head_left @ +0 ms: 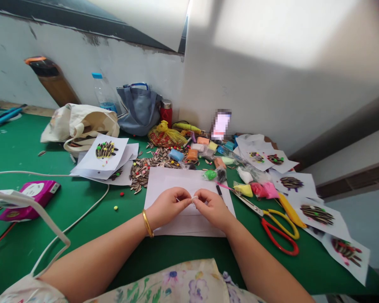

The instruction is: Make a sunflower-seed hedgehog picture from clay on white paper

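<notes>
Both hands meet over a blank white sheet of paper (177,183) on the green table (82,210). My left hand (167,206), with a gold bangle on the wrist, and my right hand (213,207) pinch a small white piece (194,198) between their fingertips. Just behind the sheet lies a heap of striped sunflower seeds (143,168). Small bags of coloured clay (208,155) are strewn behind and to the right of the paper.
Red-and-yellow scissors (278,229) lie right of the paper, beside sheets with seed pictures (317,214). More such sheets (105,153) lie at left, near a cloth bag (78,124), a grey bag (139,109), a water bottle (102,92), a pink box (34,198) and white cables (88,210).
</notes>
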The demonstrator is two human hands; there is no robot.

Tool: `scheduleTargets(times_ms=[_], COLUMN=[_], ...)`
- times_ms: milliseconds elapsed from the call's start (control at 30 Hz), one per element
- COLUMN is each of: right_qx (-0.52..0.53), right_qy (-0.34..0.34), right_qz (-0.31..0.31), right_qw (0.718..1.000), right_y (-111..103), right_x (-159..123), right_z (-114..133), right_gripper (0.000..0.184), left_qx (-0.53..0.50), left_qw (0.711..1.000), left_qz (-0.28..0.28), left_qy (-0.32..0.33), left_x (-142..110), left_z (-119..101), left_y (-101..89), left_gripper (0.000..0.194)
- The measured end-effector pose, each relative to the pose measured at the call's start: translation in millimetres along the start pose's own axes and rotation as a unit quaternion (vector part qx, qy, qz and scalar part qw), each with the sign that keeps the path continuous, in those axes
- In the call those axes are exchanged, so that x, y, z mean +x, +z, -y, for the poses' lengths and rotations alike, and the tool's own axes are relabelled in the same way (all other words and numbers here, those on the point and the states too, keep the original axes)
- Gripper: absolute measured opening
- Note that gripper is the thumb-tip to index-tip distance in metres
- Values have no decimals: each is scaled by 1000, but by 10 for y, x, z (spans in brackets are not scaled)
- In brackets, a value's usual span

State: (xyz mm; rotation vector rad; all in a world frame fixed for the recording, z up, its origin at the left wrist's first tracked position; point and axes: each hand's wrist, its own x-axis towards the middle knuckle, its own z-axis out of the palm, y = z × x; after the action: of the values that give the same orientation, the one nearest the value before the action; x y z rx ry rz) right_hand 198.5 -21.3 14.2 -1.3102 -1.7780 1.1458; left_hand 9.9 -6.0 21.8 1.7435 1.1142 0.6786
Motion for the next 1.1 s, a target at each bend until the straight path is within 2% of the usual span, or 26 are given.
scheduleTargets(times_ms=[133, 400, 600, 767, 933, 1100], right_qx=[18, 7, 31, 21, 10, 11], right_qy=[-3, -9, 8, 10, 11, 13], right_qz=[-21, -15, -13, -13, -17, -25], right_qw=[1000, 1000, 999, 1000, 1000, 1000], right_y=[-10, -17, -8, 9, 6, 8], right_x=[12, 15, 6, -3, 8, 19], right_z=[-16, -28, -22, -4, -4, -31], right_gripper=[11, 12, 15, 13, 15, 15], left_qx=[-18, -21, -45, -42, -70, -32], left_qw=[1000, 1000, 999, 999, 997, 999], left_qz=[0, 10, -10, -3, -22, -38], left_qy=[-5, -16, -10, -18, -9, 5], left_x=[4, -5, 7, -3, -8, -16], left_z=[-5, -4, 16, 24, 35, 56], left_y=[-4, 16, 2, 16, 44, 56], left_gripper=[21, 22, 24, 23, 22, 21])
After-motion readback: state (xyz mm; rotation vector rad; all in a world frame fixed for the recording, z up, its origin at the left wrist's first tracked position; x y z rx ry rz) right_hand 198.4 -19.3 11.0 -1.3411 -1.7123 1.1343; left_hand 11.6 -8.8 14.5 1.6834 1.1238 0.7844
